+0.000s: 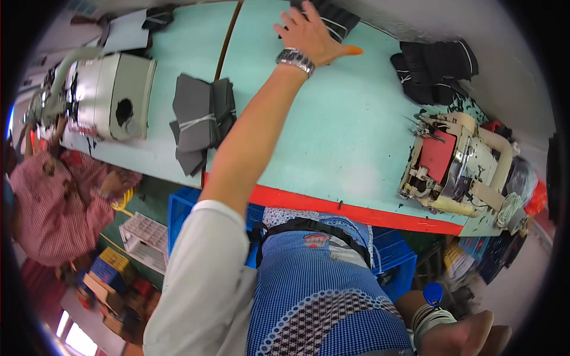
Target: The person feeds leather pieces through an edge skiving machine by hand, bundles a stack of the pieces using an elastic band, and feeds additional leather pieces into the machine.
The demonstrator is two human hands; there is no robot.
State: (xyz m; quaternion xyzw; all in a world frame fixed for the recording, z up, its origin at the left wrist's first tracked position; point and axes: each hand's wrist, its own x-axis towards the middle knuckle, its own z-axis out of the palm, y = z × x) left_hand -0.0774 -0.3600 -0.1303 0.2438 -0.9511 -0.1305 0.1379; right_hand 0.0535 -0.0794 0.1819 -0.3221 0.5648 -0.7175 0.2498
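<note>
My left hand [309, 40] reaches across to the far edge of the table, palm down, with fingers spread and an orange cover on the thumb. It lies over or just above a black fabric bundle [338, 18] tied with a white band; contact cannot be made out. A metal watch [295, 59] sits on that wrist. At the lower right, what looks like my right hand [411, 304] is in shadow, with white bands [432, 320] looped beside it; its fingers are not clear. A tied stack of dark grey fabric pieces [199, 121] lies left of my forearm.
The pale green table [332, 136] has a red front edge. A sewing machine [442, 160] stands at the right, below more black bundles [436, 65]. Another machine [110, 95] is at the left, near a person in a checked shirt [59, 207]. Blue crates [395, 261] stand underneath.
</note>
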